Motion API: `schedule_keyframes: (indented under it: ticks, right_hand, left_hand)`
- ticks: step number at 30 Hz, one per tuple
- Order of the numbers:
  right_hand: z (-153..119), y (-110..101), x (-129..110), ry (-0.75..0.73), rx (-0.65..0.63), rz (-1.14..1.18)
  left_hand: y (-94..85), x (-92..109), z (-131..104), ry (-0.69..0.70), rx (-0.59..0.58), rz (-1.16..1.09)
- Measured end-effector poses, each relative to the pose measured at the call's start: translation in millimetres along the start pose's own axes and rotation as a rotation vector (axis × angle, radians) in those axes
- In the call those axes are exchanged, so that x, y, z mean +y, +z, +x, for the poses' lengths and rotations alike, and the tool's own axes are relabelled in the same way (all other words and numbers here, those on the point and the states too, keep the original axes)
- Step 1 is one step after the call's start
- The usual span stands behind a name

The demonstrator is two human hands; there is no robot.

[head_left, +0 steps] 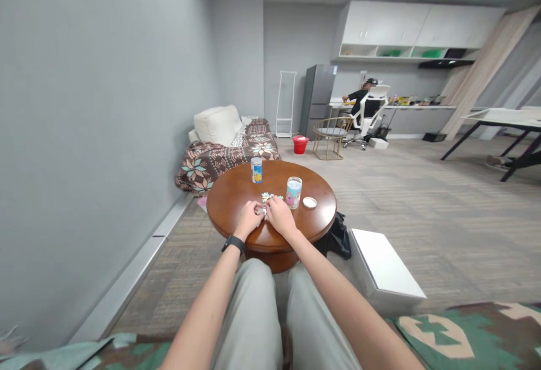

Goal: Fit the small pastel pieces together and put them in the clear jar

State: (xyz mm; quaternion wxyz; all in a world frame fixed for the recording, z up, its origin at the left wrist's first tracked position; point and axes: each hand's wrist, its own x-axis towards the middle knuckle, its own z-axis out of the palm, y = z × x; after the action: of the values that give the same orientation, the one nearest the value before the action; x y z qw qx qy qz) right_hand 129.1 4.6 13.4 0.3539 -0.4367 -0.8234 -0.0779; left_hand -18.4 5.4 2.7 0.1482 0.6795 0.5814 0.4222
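small colourful pieces (267, 196) on round brown wooden worktop (236, 190) too small to identify, some hidden under left hand (250, 218) and right hand (279, 215), fingertip grip unclear, patterned green rug (465, 333) cut off at bottom edge

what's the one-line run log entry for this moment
left hand + right hand: together on small pieces | round table | open jar, lid beside | can behind
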Motion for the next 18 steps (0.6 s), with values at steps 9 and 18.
schedule_keyframes:
  ticks: [9,18]
  right_hand:
    - [52,-79,42,0.218,0.262,-0.03]
    - [64,-82,95,0.353,-0.054,0.185]
  left_hand:
    - [0.1,3,-4,-0.013,-0.014,0.112]
    - [-3.2,2,-4,-0.028,-0.041,-0.042]
